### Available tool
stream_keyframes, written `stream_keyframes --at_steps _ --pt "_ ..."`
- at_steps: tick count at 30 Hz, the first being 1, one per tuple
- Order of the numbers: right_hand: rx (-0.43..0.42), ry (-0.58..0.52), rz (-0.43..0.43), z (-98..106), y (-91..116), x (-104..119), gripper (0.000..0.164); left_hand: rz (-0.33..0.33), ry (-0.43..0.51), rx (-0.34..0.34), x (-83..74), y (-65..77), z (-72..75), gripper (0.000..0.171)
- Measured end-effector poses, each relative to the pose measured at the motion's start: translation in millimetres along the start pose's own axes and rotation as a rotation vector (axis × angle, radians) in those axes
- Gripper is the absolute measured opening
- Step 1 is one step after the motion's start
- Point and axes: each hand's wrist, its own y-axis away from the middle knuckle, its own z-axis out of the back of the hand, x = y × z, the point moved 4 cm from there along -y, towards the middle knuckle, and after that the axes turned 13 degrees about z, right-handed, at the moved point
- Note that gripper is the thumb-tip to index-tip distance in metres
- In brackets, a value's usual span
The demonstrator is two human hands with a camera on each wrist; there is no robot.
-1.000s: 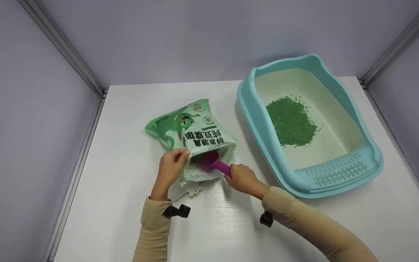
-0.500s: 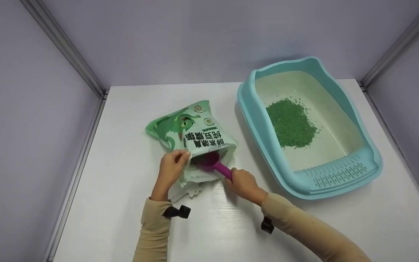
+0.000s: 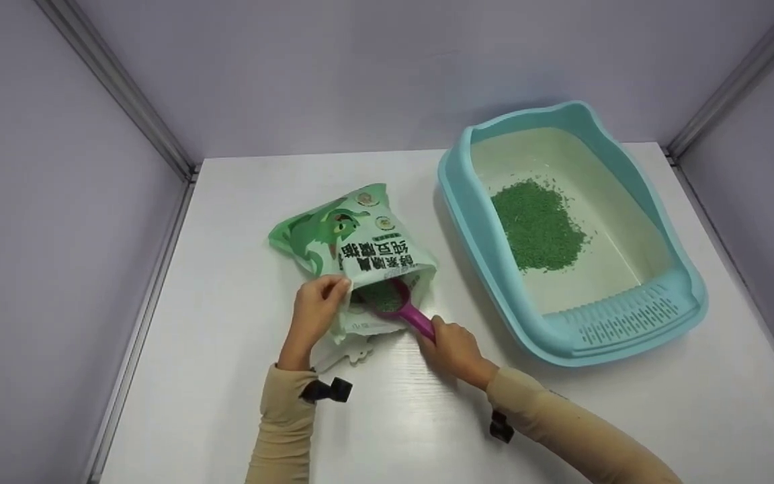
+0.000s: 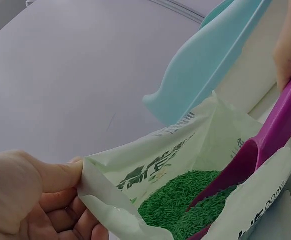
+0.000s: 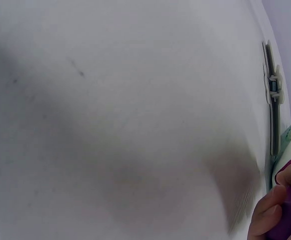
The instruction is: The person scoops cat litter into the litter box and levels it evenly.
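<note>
A green-and-white cat litter bag (image 3: 373, 232) lies on the table with its mouth toward me. Thumb and fingers of my left hand (image 3: 314, 314) pinch the left edge of that mouth, lifting it open. My right hand (image 3: 455, 351) grips the handle of a purple scoop (image 3: 418, 320), whose bowl sits inside the bag mouth. Green litter pellets (image 4: 175, 200) fill the bag's bottom and lie in the scoop bowl, as the left wrist view shows. Only part of the right hand's fingers (image 5: 265, 212) on the handle appears in the right wrist view.
Right of the bag stands a blue litter box (image 3: 491, 269) with a pile of green pellets (image 3: 538, 228) on its cream floor. A pale, flat thing with a scalloped edge (image 3: 353, 351) sticks out under the bag near my left wrist. Walls enclose the white table (image 3: 239, 202).
The scoop has drawn back slightly toward me and to the right, and green pellets now show in its bowl. My right hand moved with it; the left hand and bag stayed put.
</note>
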Motion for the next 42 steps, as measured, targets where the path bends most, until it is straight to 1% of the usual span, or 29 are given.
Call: stream_keyframes --at_steps 3,4,7,10,11,18,21,24,29,36,42 --pt "-0.018 -0.013 0.024 3 1 1 0.026 0.003 0.001 -0.001 1.6 -1.2 -0.8 0.022" --pt "-0.038 -0.006 0.051 -2 1 -5 0.028 0.002 0.000 -0.001 2.2 -1.5 -0.9 0.021" --pt "-0.046 -0.019 0.071 0 1 -6 0.031 -0.002 -0.001 0.001 3.1 -1.9 -1.2 0.022" --pt "-0.035 -0.035 0.065 -1 0 -10 0.032 -0.009 -0.004 0.004 3.0 -2.0 -1.2 0.022" --pt "-0.016 -0.049 0.045 4 -1 -5 0.029 -0.008 -0.003 0.005 3.0 -2.0 -1.1 0.022" --pt "0.003 -0.050 0.007 9 0 -6 0.027 0.017 -0.002 0.011 4.9 -1.6 -1.4 0.021" --pt "-0.003 -0.051 0.017 16 3 -3 0.028 0.031 0.004 0.012 5.6 -2.4 -1.5 0.021" --pt "-0.012 -0.049 0.061 21 7 0 0.028 0.045 0.010 0.012 5.5 -2.7 -1.4 0.021" --pt "-0.028 -0.032 0.117 27 16 0 0.031 0.034 0.015 0.018 3.9 -2.3 -1.8 0.021" --pt "-0.038 -0.049 0.124 39 30 -3 0.030 0.027 -0.008 0.004 4.1 -1.8 -1.3 0.021" --pt "-0.001 -0.048 0.118 45 39 -9 0.029 0.039 -0.013 -0.006 5.2 -1.9 -1.9 0.021"
